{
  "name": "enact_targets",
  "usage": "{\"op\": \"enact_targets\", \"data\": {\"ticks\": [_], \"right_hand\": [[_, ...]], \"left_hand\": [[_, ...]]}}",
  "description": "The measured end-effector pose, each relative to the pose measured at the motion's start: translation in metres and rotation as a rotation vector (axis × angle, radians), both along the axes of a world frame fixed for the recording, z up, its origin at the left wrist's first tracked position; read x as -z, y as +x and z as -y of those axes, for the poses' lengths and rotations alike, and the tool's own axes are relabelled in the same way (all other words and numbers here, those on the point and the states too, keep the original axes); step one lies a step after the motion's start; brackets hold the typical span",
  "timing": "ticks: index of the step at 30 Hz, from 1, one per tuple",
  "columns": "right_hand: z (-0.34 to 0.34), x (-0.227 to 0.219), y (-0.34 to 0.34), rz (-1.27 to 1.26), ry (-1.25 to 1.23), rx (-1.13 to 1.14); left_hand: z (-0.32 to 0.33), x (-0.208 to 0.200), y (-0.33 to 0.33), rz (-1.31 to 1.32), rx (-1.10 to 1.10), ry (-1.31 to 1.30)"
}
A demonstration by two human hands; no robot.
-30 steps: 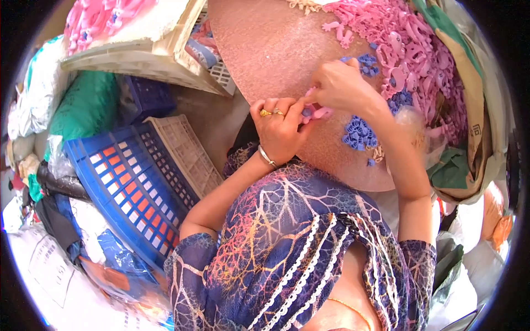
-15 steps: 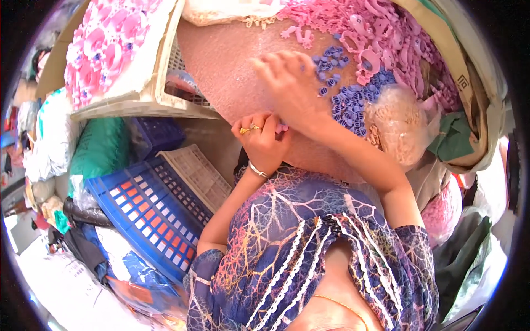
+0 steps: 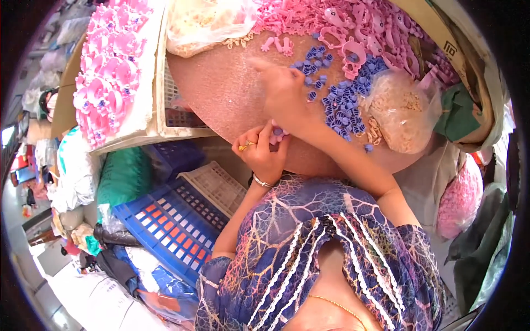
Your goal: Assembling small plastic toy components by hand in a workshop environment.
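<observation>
My left hand (image 3: 264, 153) is closed, pinching a small pink plastic piece (image 3: 277, 134) between thumb and fingers, low over the near part of a round pinkish work surface (image 3: 221, 91). Just above it, my right hand (image 3: 284, 94) hovers over the same surface, blurred by motion. Its index finger points away to the left, while the other fingers look curled and partly hidden. Right of this hand lie many small blue plastic pieces (image 3: 345, 105). Behind them, pink animal-shaped plastic pieces (image 3: 353, 33) are heaped up.
A bag of beige pieces (image 3: 400, 110) sits on the right of the surface, another beige-filled bag (image 3: 207, 25) at the back. Pink assembled pieces (image 3: 110, 71) cover a white-lined crate (image 3: 157, 94) at left. Below it stands a blue basket (image 3: 165, 223). Cardboard (image 3: 480, 77) borders the right.
My right hand has drawn slightly toward me, its fingers less spread than before. The pink piece in my left hand shows more clearly. The whole view has shifted a little.
</observation>
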State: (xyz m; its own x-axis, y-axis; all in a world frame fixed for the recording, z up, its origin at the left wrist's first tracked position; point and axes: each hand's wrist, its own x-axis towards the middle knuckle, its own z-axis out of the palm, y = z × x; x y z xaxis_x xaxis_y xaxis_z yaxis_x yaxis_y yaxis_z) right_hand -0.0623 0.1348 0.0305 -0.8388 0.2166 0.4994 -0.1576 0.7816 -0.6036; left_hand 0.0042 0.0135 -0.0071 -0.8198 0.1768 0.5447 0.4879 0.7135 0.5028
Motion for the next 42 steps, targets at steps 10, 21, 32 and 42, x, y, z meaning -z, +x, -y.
{"op": "enact_targets", "data": {"ticks": [10,21,32,42], "right_hand": [[-0.054,-0.028,0.034,-0.128,-0.689,0.049],[-0.063,0.003,0.059,0.019,-0.771,-0.083],[-0.060,0.006,0.044,-0.084,-0.490,-0.127],[-0.059,0.008,0.048,-0.049,-0.529,-0.124]], "left_hand": [[0.028,-0.050,-0.009,0.637,0.038,0.700],[0.117,-0.134,-0.102,0.206,-0.364,0.806],[0.165,-0.092,-0.163,-0.158,-0.778,0.024],[0.164,-0.093,-0.166,-0.351,-0.809,0.264]]}}
